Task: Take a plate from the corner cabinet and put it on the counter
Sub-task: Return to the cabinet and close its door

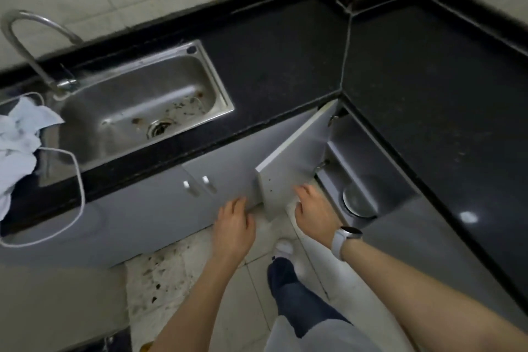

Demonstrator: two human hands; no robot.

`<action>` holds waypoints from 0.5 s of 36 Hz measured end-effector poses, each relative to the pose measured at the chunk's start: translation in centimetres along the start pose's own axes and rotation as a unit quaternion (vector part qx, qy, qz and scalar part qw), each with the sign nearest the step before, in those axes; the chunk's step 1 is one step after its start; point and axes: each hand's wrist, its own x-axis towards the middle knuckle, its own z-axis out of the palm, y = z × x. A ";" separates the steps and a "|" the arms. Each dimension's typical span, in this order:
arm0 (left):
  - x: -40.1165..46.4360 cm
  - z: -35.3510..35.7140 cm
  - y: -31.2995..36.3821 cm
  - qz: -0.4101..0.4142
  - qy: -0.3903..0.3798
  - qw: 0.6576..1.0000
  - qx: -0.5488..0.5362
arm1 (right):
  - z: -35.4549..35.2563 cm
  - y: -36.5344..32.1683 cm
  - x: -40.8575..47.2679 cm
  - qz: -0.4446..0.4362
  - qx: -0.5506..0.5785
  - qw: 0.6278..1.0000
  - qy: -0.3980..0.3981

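Plate sits low inside the corner cabinet, under the black L-shaped counter, behind the swung-open grey door. The steel sink lies well to the left. The left hand hovers loosely open beside the door's lower edge, the right hand reaches empty-fingered toward the opening, holding nothing

The sink is set into the counter. Left of the sink lies a cloth, behind it the tap. Right of the sink and below counter level, the corner cabinet stands with its door swung out (a plate lies inside). Both hands are near the door's lower edge.
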 end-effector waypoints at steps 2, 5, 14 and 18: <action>3.1 -0.4 -0.8 -0.016 -0.005 1.000 0.020 | 0.5 -0.5 4.3 -0.009 -0.008 1.000 -0.005; 6.6 -1.0 -1.6 -0.021 -0.026 0.999 0.040 | 1.7 -0.8 9.1 -0.030 -0.049 0.998 -0.032; 13.7 -0.8 -1.6 0.036 -0.108 0.993 0.045 | 2.1 0.1 11.9 -0.022 -0.133 0.985 -0.109; 16.7 0.1 0.1 0.103 -0.164 0.979 0.061 | 1.3 1.4 10.2 -0.033 -0.106 0.991 -0.073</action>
